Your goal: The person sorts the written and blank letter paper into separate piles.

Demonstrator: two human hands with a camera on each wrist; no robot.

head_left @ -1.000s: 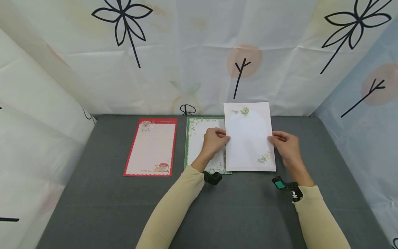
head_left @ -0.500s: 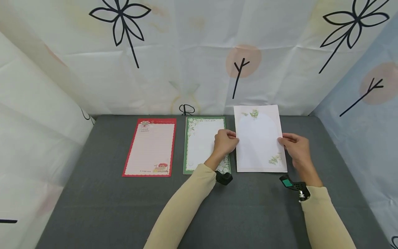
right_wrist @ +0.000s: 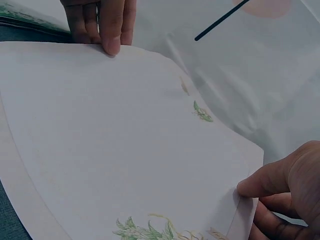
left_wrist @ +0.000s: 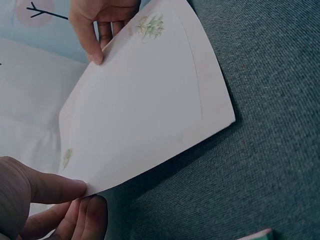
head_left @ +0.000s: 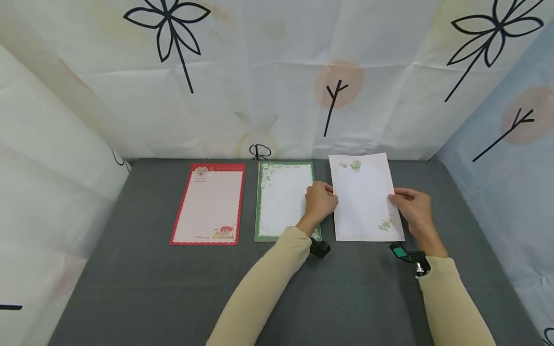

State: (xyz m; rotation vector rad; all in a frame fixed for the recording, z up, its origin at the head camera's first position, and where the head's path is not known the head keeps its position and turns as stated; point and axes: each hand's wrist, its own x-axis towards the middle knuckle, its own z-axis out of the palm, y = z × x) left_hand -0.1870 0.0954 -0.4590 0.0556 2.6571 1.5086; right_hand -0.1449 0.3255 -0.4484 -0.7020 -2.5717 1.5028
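Note:
Both hands hold a white sheet of letter paper point(head_left: 364, 202) with small green leaf sprigs printed near its top and bottom corners. My left hand point(head_left: 320, 201) pinches its left edge, thumb on the front and fingers behind. At the opposite edge, my right hand point(head_left: 413, 207) pinches it the same way. In the left wrist view the paper's near edge casts a shadow on the grey cloth point(left_wrist: 270, 65). A green-bordered sheet of letter paper point(head_left: 280, 202) lies just left of it, partly covered by my left hand and forearm.
Further left lies a red-bordered sheet of letter paper point(head_left: 209, 206), apart from the green one. The dark grey table point(head_left: 173, 293) ends at the back against a pale fabric backdrop point(head_left: 277, 86) with flower and tree drawings; similar fabric flanks both sides.
Both hands have moved the white letter paper to the right, off the green-bordered sheet it overlapped, and its top edge has come lower. The red and green sheets have stayed in place.

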